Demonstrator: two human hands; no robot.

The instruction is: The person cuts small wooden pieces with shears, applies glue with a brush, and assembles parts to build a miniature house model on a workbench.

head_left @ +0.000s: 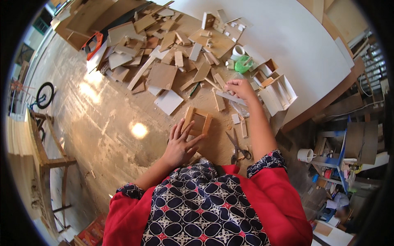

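My left hand [183, 141] rests with fingers spread against the lower left of a small rectangular wooden frame [208, 121], which lies on the dusty work surface. Up and to the right, my right hand [239, 88] has thumb and fingers pinched above a pale flat strip [230, 97] and a clear plastic piece [239, 109]; what the fingertips hold is unclear. Black-handled scissors [236, 148] lie with blades partly open below my right forearm's inner side, near short wooden sticks [243, 127].
A heap of wood offcuts [163, 76] spreads across the back, with an orange-handled saw [93, 44], a green bag [243, 64] and a white roll [238, 52]. A box-like wooden piece [275, 98] sits right. A wooden stool frame [53, 162] stands left; a white board [295, 37] lies behind.
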